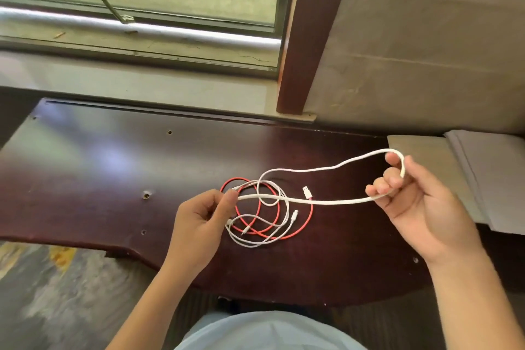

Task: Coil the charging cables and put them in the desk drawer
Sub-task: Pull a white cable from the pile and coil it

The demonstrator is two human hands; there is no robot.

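Note:
A thick white cable [321, 202] stretches between my two hands above the dark wooden desk [99, 167]. My left hand [199, 219] pinches one end of it between thumb and fingers. My right hand [412, 202] grips a fold of the same cable, which loops over my fingers and runs back toward the pile. Beneath it on the desk lie a red cable [306, 224] and a thin white cable [255, 244], loosely tangled together. A white USB plug [307, 192] and a smaller plug [294, 216] rest by the tangle. No drawer is in view.
A stack of papers and card [468, 179] sits on the desk's right end. A window with a metal rail [142, 28] runs behind the desk, beside a dark wooden post [309, 37]. The desk's front edge curves inward near my lap.

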